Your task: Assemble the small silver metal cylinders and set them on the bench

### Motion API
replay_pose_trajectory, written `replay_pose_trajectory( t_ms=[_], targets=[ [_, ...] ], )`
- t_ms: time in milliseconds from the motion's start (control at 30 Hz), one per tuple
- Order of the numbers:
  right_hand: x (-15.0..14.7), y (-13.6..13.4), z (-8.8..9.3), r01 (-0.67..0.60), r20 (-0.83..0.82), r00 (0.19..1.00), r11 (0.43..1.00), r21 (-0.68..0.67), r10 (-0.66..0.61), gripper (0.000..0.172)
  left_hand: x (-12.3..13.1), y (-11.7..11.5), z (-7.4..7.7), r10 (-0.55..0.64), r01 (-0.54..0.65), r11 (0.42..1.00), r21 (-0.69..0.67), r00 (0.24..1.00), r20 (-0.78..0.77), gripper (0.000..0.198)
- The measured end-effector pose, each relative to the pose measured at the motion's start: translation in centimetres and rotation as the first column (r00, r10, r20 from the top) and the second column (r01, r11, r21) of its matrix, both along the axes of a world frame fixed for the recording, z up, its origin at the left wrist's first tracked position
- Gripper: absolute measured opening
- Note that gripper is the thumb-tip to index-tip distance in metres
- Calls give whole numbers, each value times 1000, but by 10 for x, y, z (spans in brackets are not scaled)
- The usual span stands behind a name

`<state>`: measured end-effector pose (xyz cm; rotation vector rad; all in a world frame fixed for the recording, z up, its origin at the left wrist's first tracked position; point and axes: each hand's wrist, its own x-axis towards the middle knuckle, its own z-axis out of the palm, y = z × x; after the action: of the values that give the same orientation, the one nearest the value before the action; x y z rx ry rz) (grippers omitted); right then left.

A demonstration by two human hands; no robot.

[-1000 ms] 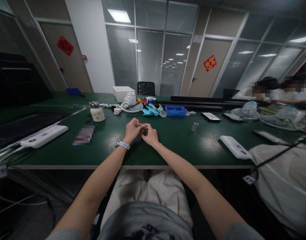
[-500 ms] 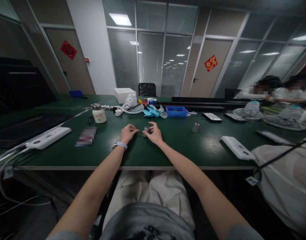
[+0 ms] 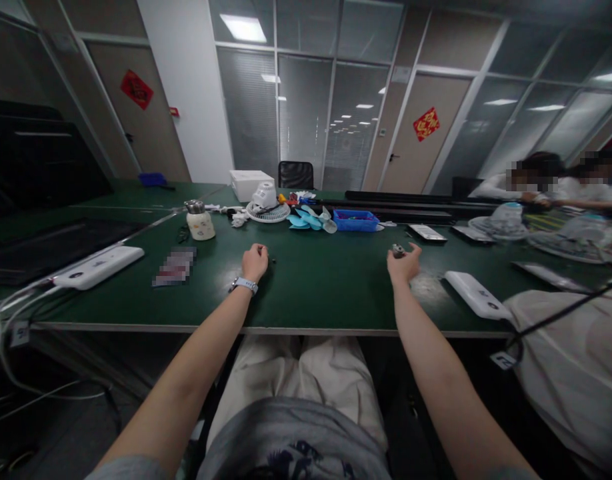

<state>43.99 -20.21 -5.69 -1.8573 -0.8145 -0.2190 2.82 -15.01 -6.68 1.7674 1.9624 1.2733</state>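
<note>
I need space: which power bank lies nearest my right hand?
The power bank right of your right hand; the other lies left of your left hand.

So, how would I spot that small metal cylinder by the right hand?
On the big green table, find the blue basket toward the far side. Come nearer and a little right to the person's right hand, where the small metal cylinder shows. Grey and stubby, it differs from the long white device further right.
</note>
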Motion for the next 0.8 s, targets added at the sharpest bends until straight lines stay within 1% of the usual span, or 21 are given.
replay_pose_trajectory(
  t_ms=[33,100,200,267,333,367,400,433,467,500,533,567,600,633,667,700,733,767,800],
  targets=[
    [3,-1,-1,47,-23,999,999,-11,-47,60,0,-1,0,-2,2,1000,0,1000,-6,27],
    [7,-1,-3,96,-55,994,995,-38,-98,59,0,-2,1,-3,3,1000,1,1000,-16,27],
    [6,-3,-2,104,-71,991,992,-74,-109,61,0,-2,1,-4,4,1000,-3,1000,-25,28],
    [1,-7,3,160,-26,987,986,-41,-161,66,0,-3,1,-9,9,1000,-2,1000,-20,28],
    [-11,-12,13,248,64,966,968,42,-251,70,0,-3,2,-11,11,1000,6,1000,0,28],
    [-19,-15,19,261,121,955,961,88,-270,69,0,-3,2,-8,8,1000,13,1000,14,29],
    [-31,-17,24,222,185,952,967,123,-242,65,0,-3,3,-2,1,1000,19,1000,29,29],
    [-46,-19,29,120,258,954,984,135,-152,60,0,-3,3,7,-8,1000,25,999,42,30],
    [-63,-18,33,-40,331,944,993,113,0,54,-1,-4,4,17,-19,999,29,998,55,31],
    [-84,-17,34,-234,391,899,971,51,196,50,-1,-5,5,29,-30,999,29,998,64,32],
    [-106,-13,35,-430,415,812,901,-46,409,48,-1,-6,6,40,-42,999,25,997,68,32],
    [-130,-9,33,-590,388,699,791,-159,600,47,-2,-7,7,53,-54,998,17,996,69,33],
    [-154,-3,30,-701,316,586,662,-264,746,47,-2,-8,8,65,-65,998,6,996,66,33],
    [-177,4,27,-769,218,498,543,-337,839,48,-3,-10,9,77,-77,997,-4,995,61,33],
    [-199,12,23,-807,124,439,451,-382,890,48,-3,-11,10,88,-88,996,-11,994,56,32],
    [-219,19,18,-824,54,406,391,-411,912,48,-4,-12,11,97,-97,995,-16,994,52,31],
    [-236,26,14,-826,14,398,365,-429,917,47,-4,-13,11,103,-103,995,-19,994,48,30],
    [-250,33,11,-817,3,408,367,-444,913,44,-4,-14,12,107,-106,994,-22,993,44,30],
    [-261,38,7,-802,13,429,388,-455,903,40,-4,-15,12,106,-105,994,-25,994,40,29]
  ],
)
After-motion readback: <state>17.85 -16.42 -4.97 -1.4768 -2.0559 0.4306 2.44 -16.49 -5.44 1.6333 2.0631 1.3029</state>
